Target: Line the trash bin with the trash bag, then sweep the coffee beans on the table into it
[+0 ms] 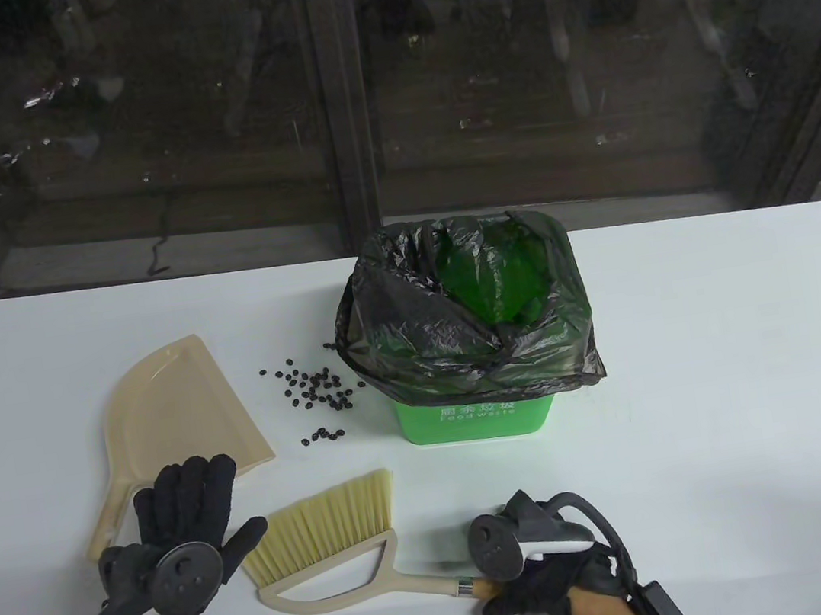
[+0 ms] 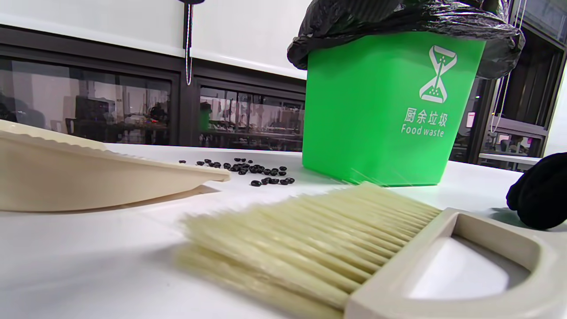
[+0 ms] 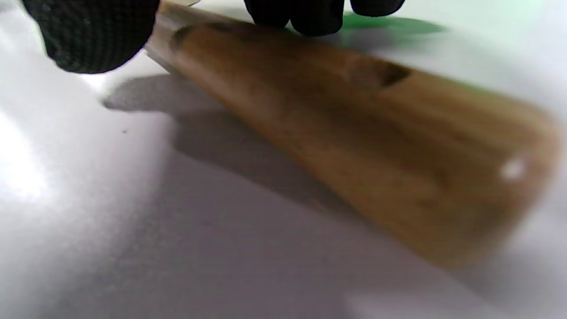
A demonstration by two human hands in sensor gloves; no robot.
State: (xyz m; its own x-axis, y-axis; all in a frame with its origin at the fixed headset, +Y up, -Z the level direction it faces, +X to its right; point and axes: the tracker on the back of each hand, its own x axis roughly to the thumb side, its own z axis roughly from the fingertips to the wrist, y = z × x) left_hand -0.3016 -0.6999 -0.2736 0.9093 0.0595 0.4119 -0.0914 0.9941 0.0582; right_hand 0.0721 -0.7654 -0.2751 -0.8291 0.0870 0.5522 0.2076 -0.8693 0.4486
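The brush's wooden handle lies under the right hand, whose fingertips curl around it on the table. Its long axis runs left to the bristles. Beyond lie coffee beans, beside the lined trash bin. The left hand, fingers straight, rests over the dustpan handle.

Bright overhead light is glaring off the white table; the right wrist view is blurring the wooden handle badly.
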